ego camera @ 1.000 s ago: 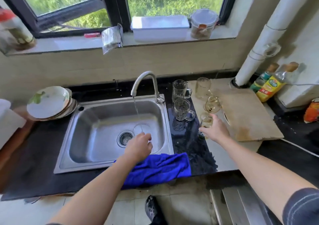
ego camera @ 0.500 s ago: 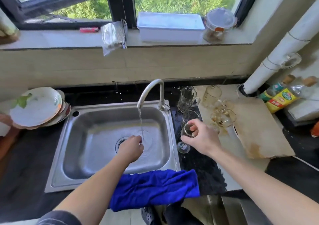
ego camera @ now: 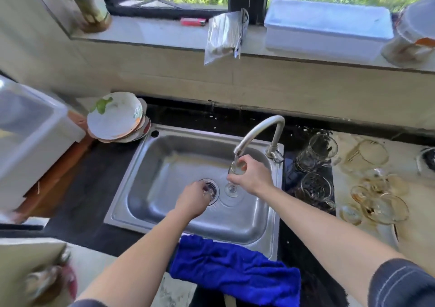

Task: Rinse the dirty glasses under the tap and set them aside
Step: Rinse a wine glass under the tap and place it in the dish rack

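While the right hand grips the stemmed glass upright, mouth under the tap, the left hand's hold is unclear.

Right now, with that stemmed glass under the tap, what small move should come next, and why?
Probably tilt and swirl the stemmed glass: the right hand holds its bowl upright directly beneath the tap spout, so water is likely filling it.

plates left of sink | glasses right | cloth on front rim

Wine glass bowl — mostly hidden behind right hand.
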### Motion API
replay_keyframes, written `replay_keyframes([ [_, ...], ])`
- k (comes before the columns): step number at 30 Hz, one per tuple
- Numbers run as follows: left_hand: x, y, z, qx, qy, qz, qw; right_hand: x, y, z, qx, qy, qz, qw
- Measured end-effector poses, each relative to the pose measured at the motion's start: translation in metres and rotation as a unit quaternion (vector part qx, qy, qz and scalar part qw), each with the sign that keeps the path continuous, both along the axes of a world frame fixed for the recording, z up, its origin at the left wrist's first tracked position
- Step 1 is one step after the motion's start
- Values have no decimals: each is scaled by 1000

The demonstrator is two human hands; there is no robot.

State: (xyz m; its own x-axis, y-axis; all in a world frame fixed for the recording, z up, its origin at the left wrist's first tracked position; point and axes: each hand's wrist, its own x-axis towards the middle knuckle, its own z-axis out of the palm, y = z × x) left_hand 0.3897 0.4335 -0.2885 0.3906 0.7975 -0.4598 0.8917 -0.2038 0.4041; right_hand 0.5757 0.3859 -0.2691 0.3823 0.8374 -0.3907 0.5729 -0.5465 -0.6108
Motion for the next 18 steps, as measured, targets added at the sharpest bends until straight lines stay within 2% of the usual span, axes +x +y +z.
replay_keyframes([
  [3,7,4,-10,-52,-27,28,998,-1,8,-1,-7,8,-10,1000],
  [6,15,11,-29,-156,-126,133,971,-2,10,-3,-7,41,-43,998],
  [8,18,15,-37,-266,-185,234,917,-4,11,-5,-7,61,-71,996],
  [10,22,16,-43,-355,-242,320,845,-6,12,-6,-9,84,-96,992],
  [12,26,18,-42,-399,-302,384,776,-10,12,-7,-9,114,-123,986],
  [13,27,20,-41,-409,-316,398,758,-12,13,-6,-6,126,-131,983],
  [18,22,33,-46,-413,-321,411,747,-14,18,6,21,185,-115,976],
])
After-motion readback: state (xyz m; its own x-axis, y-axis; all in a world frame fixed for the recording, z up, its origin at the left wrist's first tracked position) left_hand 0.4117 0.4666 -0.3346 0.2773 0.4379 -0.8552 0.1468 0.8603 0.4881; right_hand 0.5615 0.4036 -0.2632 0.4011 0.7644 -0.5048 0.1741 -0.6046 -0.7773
